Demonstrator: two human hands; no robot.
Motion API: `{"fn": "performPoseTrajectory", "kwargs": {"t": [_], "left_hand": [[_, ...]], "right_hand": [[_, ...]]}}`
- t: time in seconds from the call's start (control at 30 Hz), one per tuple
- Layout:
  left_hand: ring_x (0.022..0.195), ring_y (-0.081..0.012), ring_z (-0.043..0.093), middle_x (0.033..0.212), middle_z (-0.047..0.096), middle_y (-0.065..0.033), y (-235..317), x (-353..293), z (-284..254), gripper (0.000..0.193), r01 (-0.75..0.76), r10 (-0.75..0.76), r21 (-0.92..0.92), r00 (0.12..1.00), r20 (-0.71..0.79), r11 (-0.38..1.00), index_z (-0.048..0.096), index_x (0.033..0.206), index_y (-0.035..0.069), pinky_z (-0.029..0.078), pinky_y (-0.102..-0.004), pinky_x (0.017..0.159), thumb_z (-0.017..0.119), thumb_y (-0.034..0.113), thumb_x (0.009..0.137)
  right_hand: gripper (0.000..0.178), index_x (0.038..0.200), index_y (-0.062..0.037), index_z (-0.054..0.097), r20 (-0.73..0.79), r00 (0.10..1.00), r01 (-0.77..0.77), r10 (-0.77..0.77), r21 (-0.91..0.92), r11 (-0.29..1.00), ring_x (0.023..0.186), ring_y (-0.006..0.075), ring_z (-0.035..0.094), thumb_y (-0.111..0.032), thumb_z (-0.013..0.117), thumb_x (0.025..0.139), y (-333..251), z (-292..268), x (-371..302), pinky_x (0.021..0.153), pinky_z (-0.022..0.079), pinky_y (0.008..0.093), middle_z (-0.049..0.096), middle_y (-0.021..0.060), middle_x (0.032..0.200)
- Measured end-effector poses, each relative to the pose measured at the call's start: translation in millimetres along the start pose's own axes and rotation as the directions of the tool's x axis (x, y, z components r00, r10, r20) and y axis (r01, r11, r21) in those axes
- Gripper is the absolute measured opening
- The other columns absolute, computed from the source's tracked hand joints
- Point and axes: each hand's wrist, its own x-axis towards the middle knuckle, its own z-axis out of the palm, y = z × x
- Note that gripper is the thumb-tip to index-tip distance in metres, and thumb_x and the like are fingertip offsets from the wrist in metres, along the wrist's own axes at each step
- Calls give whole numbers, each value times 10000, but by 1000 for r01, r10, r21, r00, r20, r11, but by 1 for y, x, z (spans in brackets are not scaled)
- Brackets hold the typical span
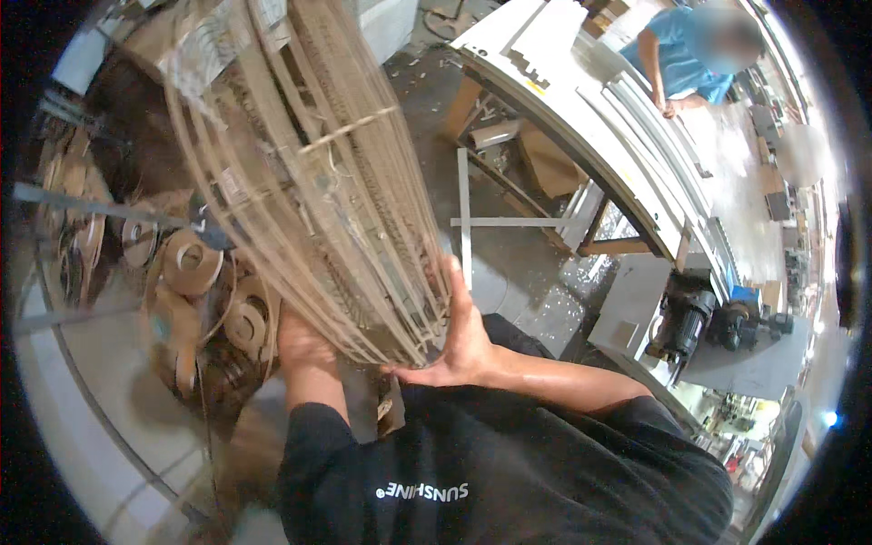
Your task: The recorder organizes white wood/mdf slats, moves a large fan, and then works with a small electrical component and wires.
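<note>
Head view, your left grip (pixel 305 343) and right grip (pixel 465 341) both holding long brown strips (pixel 350 204), upper left to middle.

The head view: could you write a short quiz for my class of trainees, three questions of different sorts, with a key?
1. True or false: the left hand and the right hand both hold the bundle of long brown strips.
2. Which are to the left of the bundle in the picture? A) the black motor B) the brown rolls
3. What colour is the co-worker at the white-topped table wearing?

Key: 1 true; 2 B; 3 blue.
</note>
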Motion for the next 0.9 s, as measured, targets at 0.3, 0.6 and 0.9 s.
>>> {"fn": "performPoseTrajectory", "kwargs": {"t": [0.3,0.6,0.9], "left_hand": [[1273,-316,591,1386,620,-184,-22,186,15,761,222,-207,181,974,-96,958,558,1405,10,481,-411,1080,817,462,851],[1272,-317,592,1385,619,-188,9,142,23,753,252,-249,216,968,-42,943,564,1400,19,481,-415,1078,807,475,854],[1271,-318,593,1383,619,-193,54,117,32,745,271,-267,214,963,-49,939,571,1396,27,482,-420,1077,797,488,856]], "right_hand": [[1416,1632,-12,-91,142,989,46,-41,-34,998,1515,485,335,-325,958,734,-17,-48,-41,1212,347,505,110,410,1657],[1339,1588,13,-130,161,986,68,-47,-128,989,1294,380,612,-310,905,801,-60,-59,-99,1115,430,541,615,233,1372],[1525,1632,-116,-217,40,995,-94,94,-2,996,1555,491,225,-451,952,711,-64,-59,-170,1216,298,600,23,299,1704]]}}
